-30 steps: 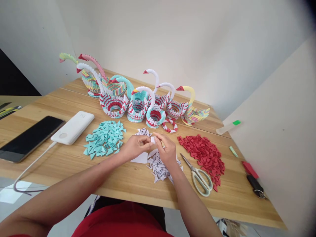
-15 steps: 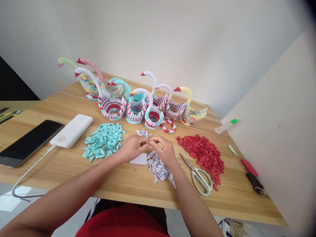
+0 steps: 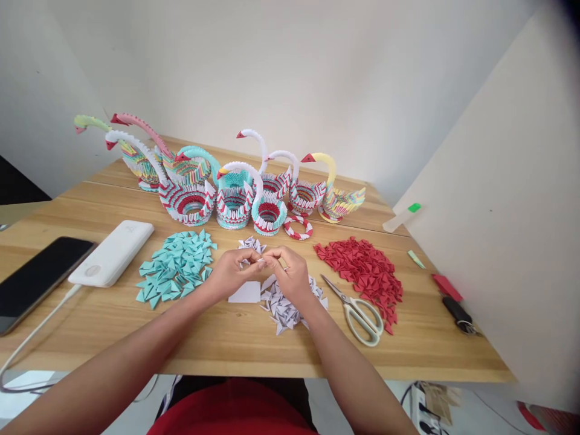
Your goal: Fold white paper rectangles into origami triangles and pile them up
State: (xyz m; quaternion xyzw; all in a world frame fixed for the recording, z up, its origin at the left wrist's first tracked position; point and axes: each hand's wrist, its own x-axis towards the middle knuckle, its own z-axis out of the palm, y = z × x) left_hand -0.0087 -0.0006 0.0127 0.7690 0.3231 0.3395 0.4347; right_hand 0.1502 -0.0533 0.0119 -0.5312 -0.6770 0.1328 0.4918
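My left hand (image 3: 232,269) and my right hand (image 3: 290,272) meet fingertip to fingertip above the table. Both pinch a small white paper piece (image 3: 261,261), mostly covered by the fingers. Just beyond them is a small heap of folded white paper pieces (image 3: 252,243). Below my right hand lies a larger pile of white folded paper triangles (image 3: 283,311), partly hidden by the hand and wrist. A flat white paper slip (image 3: 244,293) rests on the wood between my left wrist and that pile.
Turquoise triangles (image 3: 176,266) lie left, red triangles (image 3: 362,272) right, beside scissors (image 3: 357,311). Several paper swans (image 3: 188,202) and a red-white ring (image 3: 298,228) stand behind. A power bank (image 3: 113,254) and phone (image 3: 43,278) are far left; a glue stick-like tube (image 3: 401,219) lies right.
The camera view has turned slightly, so the table's contents sit further left. Both hands stay together at the white paper piece, with small finger movements.
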